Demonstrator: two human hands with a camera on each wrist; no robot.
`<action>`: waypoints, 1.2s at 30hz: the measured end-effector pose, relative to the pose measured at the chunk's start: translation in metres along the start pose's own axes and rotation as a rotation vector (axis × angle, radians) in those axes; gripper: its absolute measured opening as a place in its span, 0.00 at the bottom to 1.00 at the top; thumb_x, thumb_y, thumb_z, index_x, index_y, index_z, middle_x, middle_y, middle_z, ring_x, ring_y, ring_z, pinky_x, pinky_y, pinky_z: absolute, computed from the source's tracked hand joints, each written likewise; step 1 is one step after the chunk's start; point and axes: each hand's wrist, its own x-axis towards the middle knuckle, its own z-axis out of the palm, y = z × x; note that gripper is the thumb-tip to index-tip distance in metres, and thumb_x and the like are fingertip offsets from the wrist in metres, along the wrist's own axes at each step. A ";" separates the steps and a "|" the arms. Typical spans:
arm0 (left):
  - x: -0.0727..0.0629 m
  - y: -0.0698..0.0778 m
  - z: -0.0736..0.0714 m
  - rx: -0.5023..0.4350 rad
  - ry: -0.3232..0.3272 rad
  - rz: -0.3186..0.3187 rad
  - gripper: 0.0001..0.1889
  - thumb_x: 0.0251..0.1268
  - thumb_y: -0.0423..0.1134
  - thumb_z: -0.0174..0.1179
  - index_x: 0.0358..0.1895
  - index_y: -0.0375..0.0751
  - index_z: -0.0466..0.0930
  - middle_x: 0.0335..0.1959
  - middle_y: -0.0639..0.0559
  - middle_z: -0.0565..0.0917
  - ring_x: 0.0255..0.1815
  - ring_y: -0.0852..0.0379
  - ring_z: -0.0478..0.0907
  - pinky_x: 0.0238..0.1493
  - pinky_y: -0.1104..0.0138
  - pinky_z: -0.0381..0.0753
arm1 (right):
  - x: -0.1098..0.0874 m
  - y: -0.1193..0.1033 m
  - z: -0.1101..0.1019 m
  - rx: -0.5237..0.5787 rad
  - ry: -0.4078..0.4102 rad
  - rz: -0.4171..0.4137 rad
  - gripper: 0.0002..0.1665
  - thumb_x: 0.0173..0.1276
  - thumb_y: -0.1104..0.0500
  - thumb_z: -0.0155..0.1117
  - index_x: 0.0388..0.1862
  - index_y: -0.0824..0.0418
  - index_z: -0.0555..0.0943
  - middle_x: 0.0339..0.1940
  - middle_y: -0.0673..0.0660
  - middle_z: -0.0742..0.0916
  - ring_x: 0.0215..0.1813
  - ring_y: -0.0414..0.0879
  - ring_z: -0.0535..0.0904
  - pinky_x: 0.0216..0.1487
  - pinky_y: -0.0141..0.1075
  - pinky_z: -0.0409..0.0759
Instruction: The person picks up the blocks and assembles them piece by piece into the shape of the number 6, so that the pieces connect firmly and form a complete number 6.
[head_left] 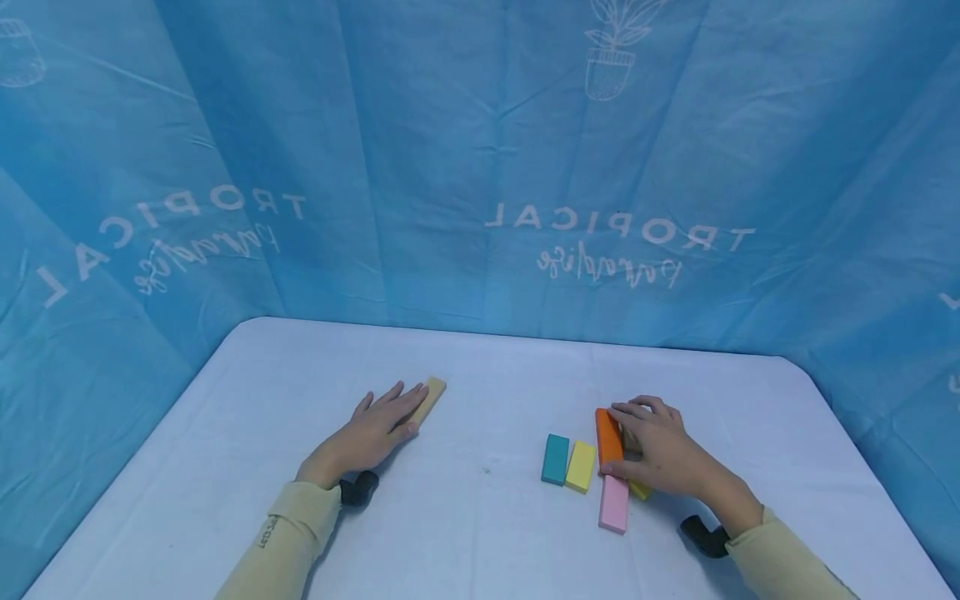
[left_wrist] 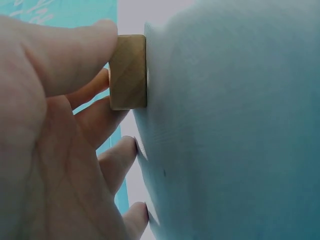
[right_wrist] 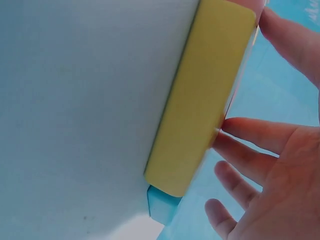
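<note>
On the left of the table, my left hand (head_left: 371,432) pinches a plain wooden block (head_left: 432,396) between thumb and fingers. In the left wrist view the end of this wooden block (left_wrist: 128,72) shows, with the other fingertips touching the cloth. My right hand (head_left: 663,450) spans an orange block (head_left: 609,437), thumb at its near end and fingers at its far end. Beneath that palm lie a brownish block (head_left: 632,444) and a yellow block (head_left: 640,489), both partly hidden. A pink block (head_left: 613,505) touches the orange one's near end.
Left of the orange block lie a second yellow block (head_left: 581,467) and a teal block (head_left: 555,459). White cloth covers the table (head_left: 480,542). A blue printed curtain (head_left: 420,167) hangs around its back and sides.
</note>
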 end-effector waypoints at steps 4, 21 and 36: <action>0.000 0.001 0.000 0.003 -0.003 -0.003 0.30 0.81 0.43 0.49 0.79 0.37 0.56 0.78 0.39 0.60 0.80 0.35 0.49 0.74 0.33 0.38 | 0.002 -0.001 0.001 -0.003 -0.014 0.014 0.55 0.52 0.36 0.79 0.70 0.67 0.74 0.68 0.64 0.78 0.69 0.66 0.63 0.65 0.66 0.62; -0.001 0.000 -0.002 -0.009 -0.008 0.005 0.30 0.81 0.45 0.49 0.79 0.37 0.56 0.78 0.39 0.60 0.80 0.35 0.49 0.74 0.34 0.38 | 0.000 -0.001 -0.002 0.069 0.063 0.065 0.57 0.50 0.32 0.78 0.70 0.65 0.74 0.66 0.63 0.78 0.66 0.61 0.66 0.61 0.62 0.74; -0.001 0.001 -0.003 0.000 -0.010 -0.007 0.30 0.81 0.45 0.49 0.79 0.38 0.56 0.78 0.39 0.61 0.80 0.35 0.49 0.74 0.34 0.38 | 0.009 -0.014 -0.007 0.104 0.155 0.068 0.59 0.50 0.29 0.77 0.70 0.65 0.73 0.65 0.65 0.78 0.65 0.60 0.66 0.59 0.62 0.76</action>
